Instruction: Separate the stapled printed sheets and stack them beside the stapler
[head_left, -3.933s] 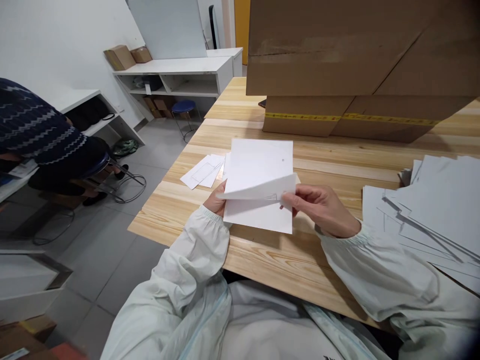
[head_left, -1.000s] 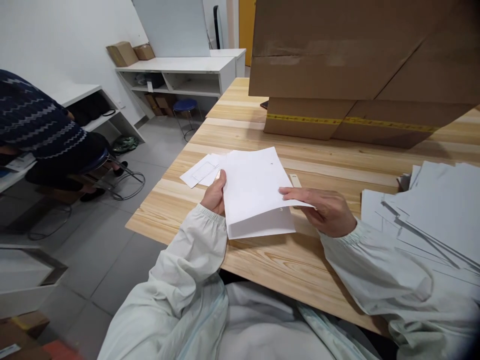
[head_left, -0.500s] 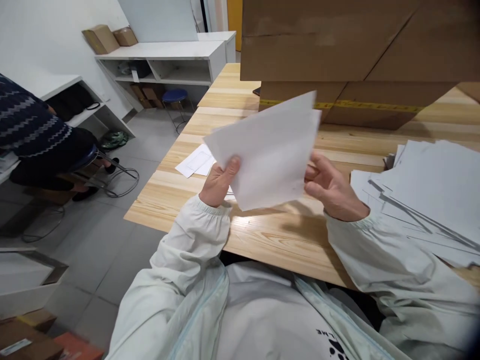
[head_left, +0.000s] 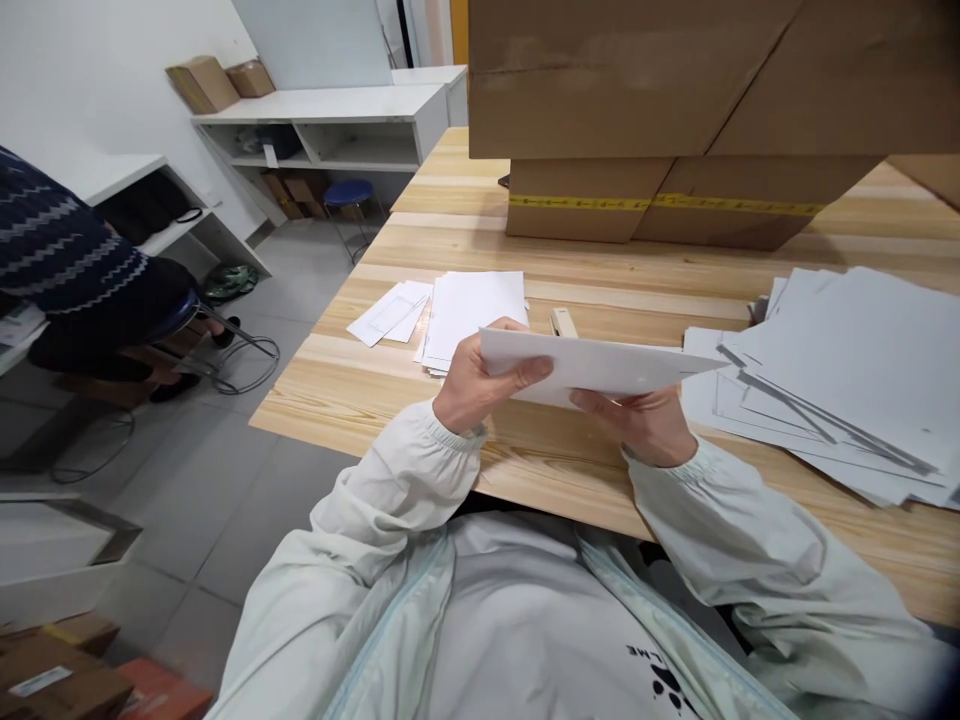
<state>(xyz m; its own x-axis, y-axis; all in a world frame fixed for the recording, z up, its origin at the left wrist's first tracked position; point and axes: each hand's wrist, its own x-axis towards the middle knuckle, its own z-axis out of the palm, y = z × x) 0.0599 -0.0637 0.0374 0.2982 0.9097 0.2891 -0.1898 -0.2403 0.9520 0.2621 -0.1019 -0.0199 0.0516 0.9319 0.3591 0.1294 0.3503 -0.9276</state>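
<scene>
Half a second ago the folded white paper sheet (head_left: 600,366) stood tilted up in front of the cardboard boxes, its broad face turned to the camera; now it lies almost flat and is seen nearly edge-on, lower and closer to the body. A second ago it still rested on the light wooden table (head_left: 600,480) with the right hand flat upon it.

The left hand (head_left: 480,385) is clamped on the sheet's left end, thumb on top and fingers curled beneath. The right hand (head_left: 645,425) sits under the sheet's middle with its fingers pressed up against the underside; its thumb is hidden by the paper, so whether it pinches cannot be told. The sheet hangs in the air just above the table's near edge.

Beyond the left hand lies a small neat stack of white sheets (head_left: 476,305), with a few loose white cards (head_left: 390,312) further to its left. Right of the right hand spreads a large loose pile of white sheets (head_left: 840,380). Behind everything stand big brown cardboard boxes (head_left: 660,110).
</scene>
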